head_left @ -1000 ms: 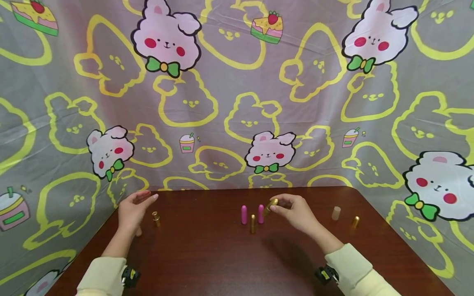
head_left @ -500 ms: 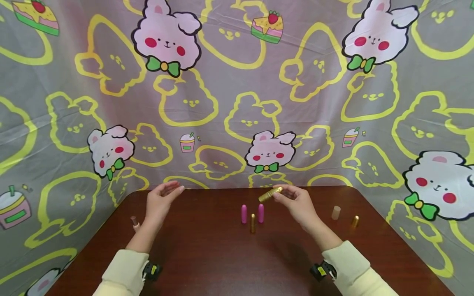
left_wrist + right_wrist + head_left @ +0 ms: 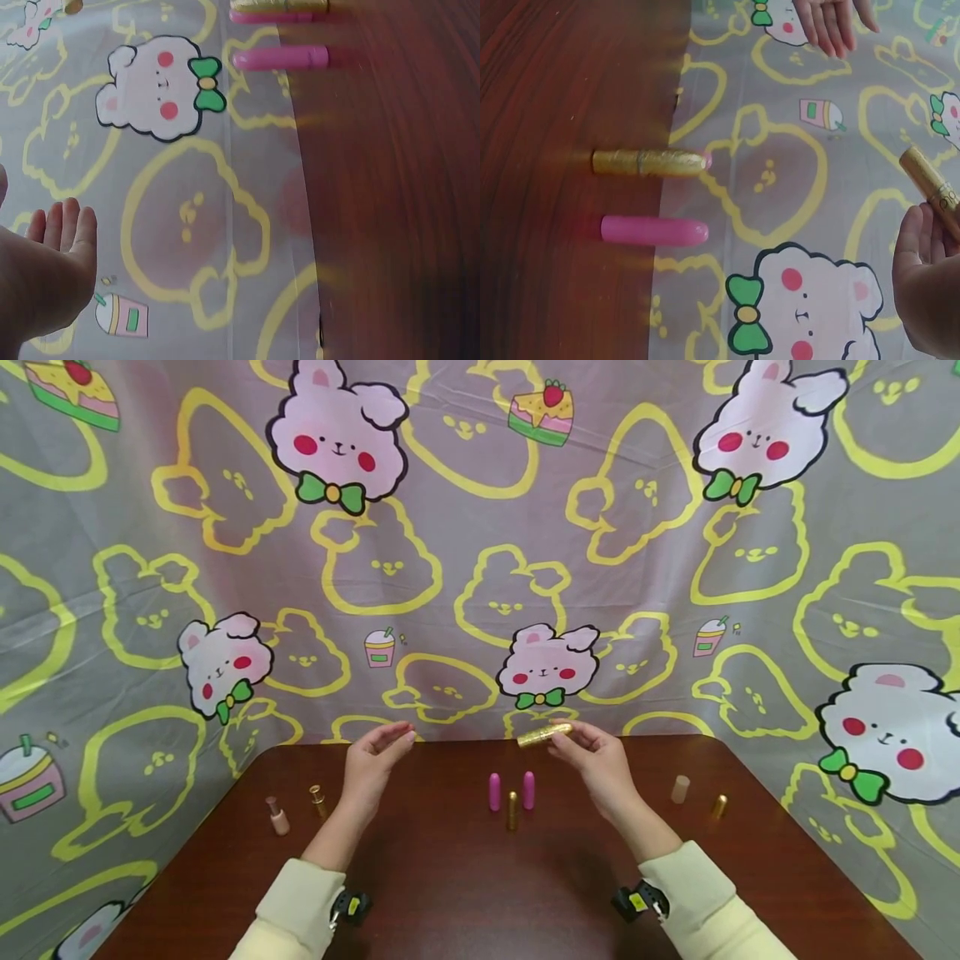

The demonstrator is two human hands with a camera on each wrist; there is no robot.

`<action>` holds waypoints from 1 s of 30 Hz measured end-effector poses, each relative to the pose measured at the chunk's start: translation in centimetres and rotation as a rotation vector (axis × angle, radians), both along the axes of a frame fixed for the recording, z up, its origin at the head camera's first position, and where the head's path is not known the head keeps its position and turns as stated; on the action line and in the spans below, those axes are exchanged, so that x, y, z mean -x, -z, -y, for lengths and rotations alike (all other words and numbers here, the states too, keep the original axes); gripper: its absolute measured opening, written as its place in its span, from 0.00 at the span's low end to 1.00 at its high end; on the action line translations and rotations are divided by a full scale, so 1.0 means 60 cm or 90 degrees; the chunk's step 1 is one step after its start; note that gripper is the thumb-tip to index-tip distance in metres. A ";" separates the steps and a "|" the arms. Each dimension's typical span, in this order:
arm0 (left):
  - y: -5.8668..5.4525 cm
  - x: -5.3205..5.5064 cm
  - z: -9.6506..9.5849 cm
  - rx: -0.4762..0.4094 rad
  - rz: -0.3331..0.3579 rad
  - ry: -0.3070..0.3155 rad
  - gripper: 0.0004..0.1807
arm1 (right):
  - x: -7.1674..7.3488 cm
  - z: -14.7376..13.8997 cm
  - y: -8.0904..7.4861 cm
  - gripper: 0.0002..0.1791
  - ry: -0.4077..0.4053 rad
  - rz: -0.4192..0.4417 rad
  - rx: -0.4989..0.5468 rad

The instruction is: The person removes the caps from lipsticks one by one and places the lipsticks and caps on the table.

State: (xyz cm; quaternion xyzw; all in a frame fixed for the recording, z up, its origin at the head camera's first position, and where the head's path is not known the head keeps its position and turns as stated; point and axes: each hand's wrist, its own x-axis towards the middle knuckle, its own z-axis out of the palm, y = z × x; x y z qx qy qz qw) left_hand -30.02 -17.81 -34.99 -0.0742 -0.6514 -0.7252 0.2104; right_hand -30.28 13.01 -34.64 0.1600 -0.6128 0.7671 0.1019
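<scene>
While the right hand [image 3: 606, 768] pinches a gold bullet-shaped tube [image 3: 534, 738] between thumb and fingers, the left hand [image 3: 372, 772] holds nothing, its fingers [image 3: 70, 226] extended side by side and the thumb set apart from them. Held off the counter [image 3: 465, 885], the gripped tube lies close to level, its free end pointing toward the left hand, which is well apart from it. Below and between the hands, three tubes stand upright on the counter: a left pink tube [image 3: 494, 792], a right pink tube [image 3: 528, 791] and, just in front of the gap between them, a standing gold tube [image 3: 512, 811]. In the right wrist view the standing gold tube hides most of one pink tube. Beside the left forearm is a gold piece with a ringed top [image 3: 317, 800], and farther left a small pinkish bottle [image 3: 280, 822] with a darker, narrow upper part. Beyond the right hand stand a translucent beige cap [image 3: 680, 789] and, near it, a short rounded gold piece [image 3: 720, 806]. Pale cuffs [image 3: 300, 897] and black wrist devices [image 3: 351, 907] circle both wrists. Behind the counter hangs a grey cloth [image 3: 450, 527] printed with white rabbits and yellow outlines.
</scene>
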 end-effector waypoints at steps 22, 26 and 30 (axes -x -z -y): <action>-0.006 0.002 -0.117 -0.181 -0.096 0.125 0.14 | -0.005 0.049 -0.032 0.11 -0.053 0.083 0.226; -0.002 0.003 -0.139 -0.165 -0.091 0.136 0.16 | -0.008 0.057 -0.033 0.12 -0.054 0.100 0.242; -0.003 0.002 -0.160 -0.131 -0.080 0.139 0.17 | -0.009 0.064 -0.033 0.09 -0.057 0.101 0.254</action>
